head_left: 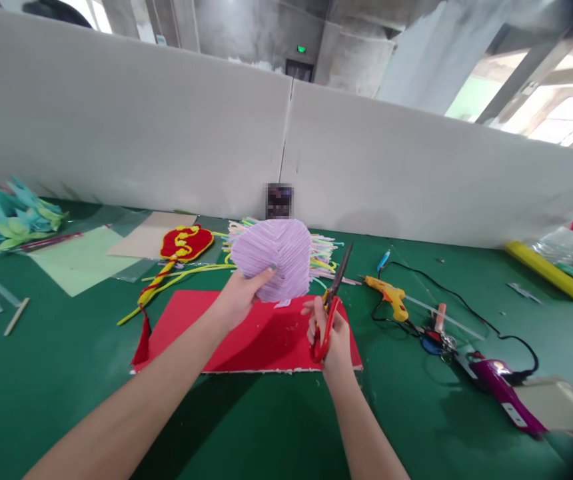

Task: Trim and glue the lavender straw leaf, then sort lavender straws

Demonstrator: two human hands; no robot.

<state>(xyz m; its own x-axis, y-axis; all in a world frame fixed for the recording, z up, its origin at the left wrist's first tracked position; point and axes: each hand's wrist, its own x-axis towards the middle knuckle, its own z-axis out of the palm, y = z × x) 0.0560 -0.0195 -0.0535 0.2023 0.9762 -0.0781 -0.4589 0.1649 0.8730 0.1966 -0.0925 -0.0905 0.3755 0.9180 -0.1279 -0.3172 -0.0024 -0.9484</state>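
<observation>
A rounded lilac piece (279, 257), covered in slanting rows of fuzzy strips that look like pipe cleaners, is pinched at its lower left by my left hand (241, 297). My thumb lies on its front. To the right, my right hand (329, 333) grips red-handled scissors (324, 337), their dark blades pointing up and away. The scissors and the lilac piece are apart. Below both hands lies a red board (266, 340). Behind the lilac piece, a bundle of pastel pipe cleaners (322, 250) sticks out on both sides.
A red and yellow tasselled ornament (186, 243) lies left of the bundle. At right are a yellow glue gun (389, 297) with its cord, a purple tool (506, 393) and a yellow bar (551, 270). Teal paper petals (9, 210) stand far left. A white partition (166, 127) borders the table's back.
</observation>
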